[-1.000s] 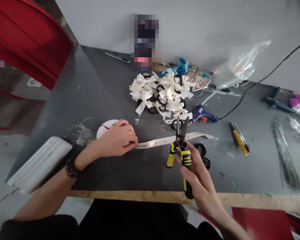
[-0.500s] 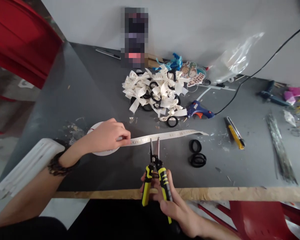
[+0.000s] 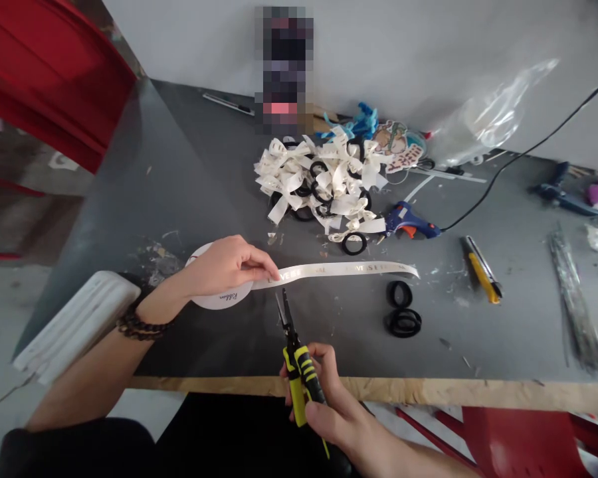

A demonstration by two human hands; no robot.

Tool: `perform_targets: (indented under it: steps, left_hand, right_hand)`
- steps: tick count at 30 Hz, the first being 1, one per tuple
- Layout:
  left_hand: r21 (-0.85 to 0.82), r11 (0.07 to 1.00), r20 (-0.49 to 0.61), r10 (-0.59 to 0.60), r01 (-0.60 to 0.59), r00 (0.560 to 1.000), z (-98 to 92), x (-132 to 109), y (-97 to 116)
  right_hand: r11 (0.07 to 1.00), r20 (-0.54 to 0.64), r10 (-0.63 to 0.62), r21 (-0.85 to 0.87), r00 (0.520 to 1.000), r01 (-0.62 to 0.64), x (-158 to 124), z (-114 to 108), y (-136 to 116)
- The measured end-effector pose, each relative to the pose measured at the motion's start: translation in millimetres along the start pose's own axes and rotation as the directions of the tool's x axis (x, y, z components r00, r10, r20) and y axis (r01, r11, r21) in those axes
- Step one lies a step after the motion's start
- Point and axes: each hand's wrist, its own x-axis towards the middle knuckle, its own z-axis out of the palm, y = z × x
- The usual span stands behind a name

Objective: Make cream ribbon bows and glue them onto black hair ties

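Note:
My left hand (image 3: 226, 267) lies over a white ribbon spool (image 3: 218, 297) and pinches the cream printed ribbon (image 3: 339, 269) where it leaves the spool. The ribbon runs flat to the right across the grey table (image 3: 179, 199). My right hand (image 3: 323, 398) grips yellow-and-black scissors (image 3: 295, 358) near the table's front edge. Their blades are closed and point up towards the ribbon, just short of it, close to my left fingertips.
A pile of cream ribbon bows with black hair ties (image 3: 323, 182) lies behind the ribbon. A blue glue gun (image 3: 408, 224) with its black cable, a yellow utility knife (image 3: 482, 269) and loose black hair ties (image 3: 402, 312) lie to the right. A white tray (image 3: 74, 325) sits at the left edge.
My right hand drew the scissors back from the ribbon's far stretch towards the front edge and leftwards. The blades, apart before, are now closed. My left hand stayed on the spool.

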Motion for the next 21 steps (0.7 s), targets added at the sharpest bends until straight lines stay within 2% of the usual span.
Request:
perform_targets:
  steps: [4, 12, 16, 21]
  left_hand:
    - [0.012, 1.0, -0.01, 0.026, -0.026, 1.0, 3.1, -2, -4]
    - [-0.03, 0.999, -0.004, 0.041, -0.041, 0.999, 1.2, -6, 0]
    - [-0.005, 1.0, -0.006, 0.029, -0.029, 1.0, -0.4, -7, 0]
    - [0.012, 0.999, 0.05, 0.036, -0.037, 0.998, -1.0, -9, -3]
  right_hand:
    - [1.0, -0.057, -0.002, -0.031, 0.998, 0.001, 2, 3, 3]
    - [0.996, -0.055, -0.067, -0.059, 0.996, 0.064, 12, 5, 1]
    - [0.978, -0.062, -0.133, -0.167, 0.989, 0.121, 18, 7, 3]
    - [0.98, -0.051, -0.136, -0.151, 0.989, 0.127, 22, 10, 4]
